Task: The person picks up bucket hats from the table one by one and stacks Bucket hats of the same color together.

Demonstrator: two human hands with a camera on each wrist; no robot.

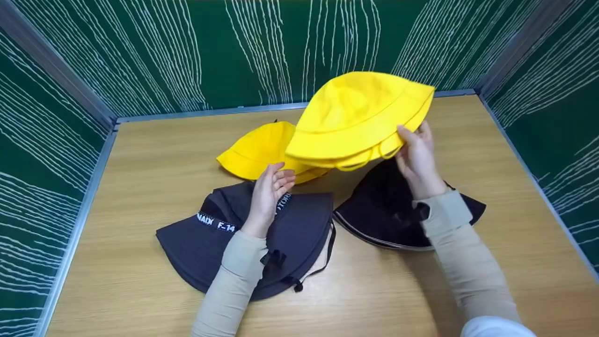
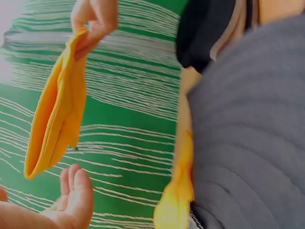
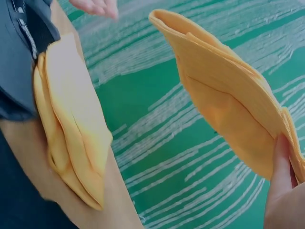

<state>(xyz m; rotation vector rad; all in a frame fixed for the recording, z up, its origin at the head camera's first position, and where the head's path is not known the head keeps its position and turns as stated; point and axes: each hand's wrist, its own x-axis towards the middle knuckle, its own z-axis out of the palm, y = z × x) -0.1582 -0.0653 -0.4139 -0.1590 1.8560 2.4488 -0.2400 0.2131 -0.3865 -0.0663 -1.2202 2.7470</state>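
My right hand (image 1: 418, 157) pinches the brim edge of a yellow bucket hat (image 1: 360, 114) and holds it up over the table, flattened, with a thin yellow cord hanging below the brim. In the right wrist view the thumb lies on the near face of this yellow hat (image 3: 224, 95). My left hand (image 1: 273, 192) is in the air with loosely bent fingers, apart from the raised hat's left end, and holds nothing. Below it lies a dark grey bucket hat (image 1: 299, 234) with a lettered band and a black cord. Behind that rests a second yellow hat (image 1: 257, 150), partly hidden.
A black hat (image 1: 374, 210) with a pale brim edge lies on the right of the wooden table (image 1: 365, 299), partly under my right arm. Green panels (image 1: 224, 56) with white wavy lines and grey metal edging (image 1: 210, 111) enclose the table at the back and sides.
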